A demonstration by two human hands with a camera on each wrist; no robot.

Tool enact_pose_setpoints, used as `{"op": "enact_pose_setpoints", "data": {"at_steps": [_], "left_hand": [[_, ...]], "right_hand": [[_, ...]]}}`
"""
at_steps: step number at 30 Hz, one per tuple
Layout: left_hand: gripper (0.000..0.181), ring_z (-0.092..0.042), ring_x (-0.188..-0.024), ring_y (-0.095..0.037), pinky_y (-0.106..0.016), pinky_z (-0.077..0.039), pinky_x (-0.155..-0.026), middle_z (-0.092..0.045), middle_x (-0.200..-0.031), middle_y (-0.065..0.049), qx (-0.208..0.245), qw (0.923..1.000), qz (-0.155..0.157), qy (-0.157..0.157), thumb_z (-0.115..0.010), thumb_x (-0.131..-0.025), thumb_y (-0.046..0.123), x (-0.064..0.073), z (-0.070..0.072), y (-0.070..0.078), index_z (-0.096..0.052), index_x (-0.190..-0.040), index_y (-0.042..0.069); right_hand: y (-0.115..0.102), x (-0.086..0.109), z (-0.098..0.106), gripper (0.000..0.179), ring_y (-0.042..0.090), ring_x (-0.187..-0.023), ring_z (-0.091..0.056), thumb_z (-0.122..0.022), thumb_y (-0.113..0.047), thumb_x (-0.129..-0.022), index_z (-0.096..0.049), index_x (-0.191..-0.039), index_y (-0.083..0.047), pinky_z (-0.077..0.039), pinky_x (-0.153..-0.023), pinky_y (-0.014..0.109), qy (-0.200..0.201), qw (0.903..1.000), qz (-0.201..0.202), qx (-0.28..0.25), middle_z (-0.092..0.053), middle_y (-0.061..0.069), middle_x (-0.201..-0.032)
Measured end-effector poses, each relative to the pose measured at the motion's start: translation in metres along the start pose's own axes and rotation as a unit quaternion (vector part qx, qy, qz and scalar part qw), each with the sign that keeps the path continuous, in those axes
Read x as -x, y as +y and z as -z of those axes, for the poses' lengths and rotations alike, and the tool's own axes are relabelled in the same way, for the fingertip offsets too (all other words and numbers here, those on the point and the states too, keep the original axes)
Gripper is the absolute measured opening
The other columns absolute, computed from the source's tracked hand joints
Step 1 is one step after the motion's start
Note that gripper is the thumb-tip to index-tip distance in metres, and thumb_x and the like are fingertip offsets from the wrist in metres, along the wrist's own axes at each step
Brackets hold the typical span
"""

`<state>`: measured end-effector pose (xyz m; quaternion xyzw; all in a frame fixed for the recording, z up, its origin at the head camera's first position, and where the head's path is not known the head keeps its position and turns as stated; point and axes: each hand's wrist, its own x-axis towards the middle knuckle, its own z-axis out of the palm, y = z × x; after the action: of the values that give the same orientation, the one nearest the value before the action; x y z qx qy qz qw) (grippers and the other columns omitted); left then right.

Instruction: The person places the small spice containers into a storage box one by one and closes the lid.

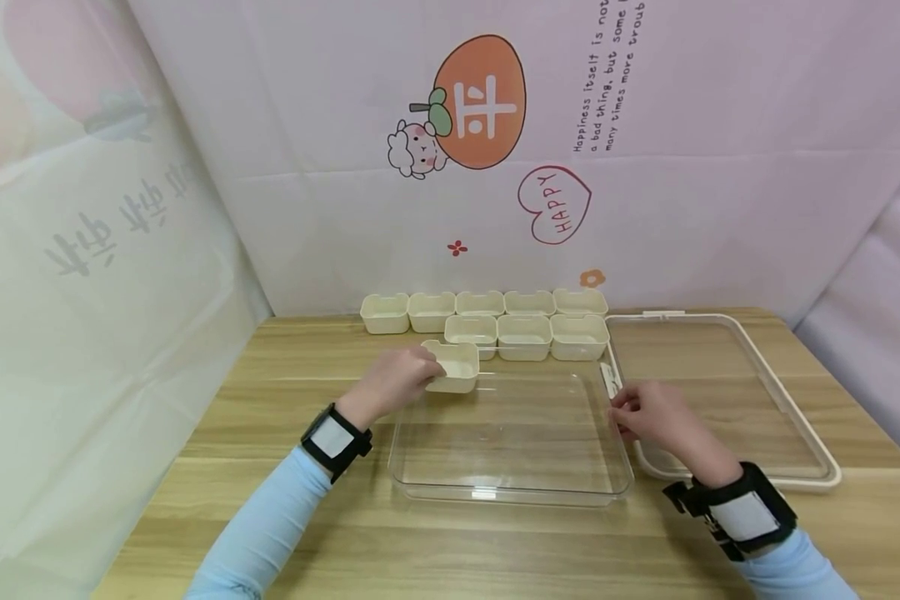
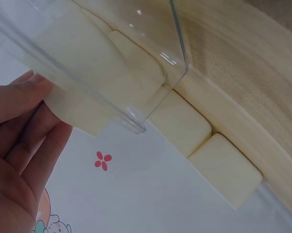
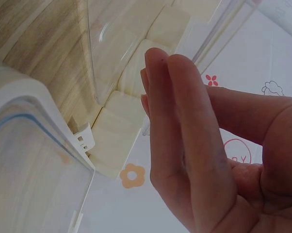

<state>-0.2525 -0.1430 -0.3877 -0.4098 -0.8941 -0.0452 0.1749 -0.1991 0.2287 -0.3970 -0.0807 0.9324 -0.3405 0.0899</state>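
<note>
Printed lettering on the backdrop (image 1: 330, 233) reads "HAPPY" within a red heart (image 1: 553, 205); lines beginning "Happiness itself is not" run out of frame. The cream bin (image 1: 459, 382) is unmarked, open-topped, with rounded corners. The left hand (image 1: 397, 379) pinches it at the rear left corner of the clear box (image 1: 450, 492); the right hand (image 1: 648, 412) grips the box's right rim.

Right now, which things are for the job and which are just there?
For the job:
left hand, pinching a cream cup
right hand, at the clear box's side
eight other cups, probably
white-rimmed lid, probably

Just there:
printed cloth
wooden table
</note>
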Motion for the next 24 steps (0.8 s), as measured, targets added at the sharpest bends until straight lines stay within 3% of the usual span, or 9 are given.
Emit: {"op": "enact_pose_setpoints", "data": {"at_steps": [4, 9, 18, 24], "left_hand": [[0.022, -0.043, -0.057, -0.006, -0.017, -0.036, -0.05, -0.052, -0.062, 0.005, -0.017, 0.9996, -0.015, 0.014, -0.062, -0.078, -0.005, -0.0007, -0.0034, -0.0014, -0.07, -0.071, 0.013], [0.025, -0.033, -0.056, -0.006, -0.017, -0.028, -0.048, -0.042, -0.059, 0.006, -0.021, 0.9996, -0.019, 0.004, -0.06, -0.073, -0.01, -0.0002, -0.006, -0.0025, -0.064, -0.064, 0.013], [0.021, -0.048, -0.058, -0.005, -0.019, -0.04, -0.05, -0.057, -0.063, 0.005, -0.02, 0.9996, -0.012, -0.018, -0.063, -0.076, -0.006, 0.0017, -0.0086, -0.0031, -0.07, -0.071, 0.013], [0.021, -0.041, -0.055, -0.004, -0.021, -0.038, -0.049, -0.05, -0.059, 0.007, -0.012, 0.9995, -0.005, -0.028, -0.062, -0.078, -0.005, 0.0024, -0.0104, -0.0049, -0.067, -0.068, 0.012]], "right_hand": [[-0.0014, 0.0006, 0.0007, 0.017, 0.017, -0.064, -0.067, -0.06, -0.011, -0.09, -0.064, -0.093, 0.005, -0.053, -0.057, 0.028, -0.002, 1.0, -0.005, 0.003, -0.067, 0.007, -0.077], [-0.0017, 0.0011, 0.0006, 0.017, 0.019, -0.065, -0.067, -0.06, -0.011, -0.09, -0.064, -0.094, 0.005, -0.053, -0.057, 0.028, -0.003, 1.0, -0.005, 0.007, -0.067, 0.007, -0.077], [-0.0019, 0.0015, 0.0012, 0.018, 0.02, -0.065, -0.067, -0.06, -0.011, -0.09, -0.063, -0.095, 0.006, -0.053, -0.056, 0.027, 0.0, 0.9999, 0.002, 0.013, -0.067, 0.008, -0.077], [-0.0027, 0.0017, 0.0022, 0.019, 0.02, -0.065, -0.067, -0.06, -0.011, -0.09, -0.063, -0.095, 0.007, -0.053, -0.056, 0.029, -0.002, 0.9999, -0.002, 0.011, -0.067, 0.009, -0.078]]}}
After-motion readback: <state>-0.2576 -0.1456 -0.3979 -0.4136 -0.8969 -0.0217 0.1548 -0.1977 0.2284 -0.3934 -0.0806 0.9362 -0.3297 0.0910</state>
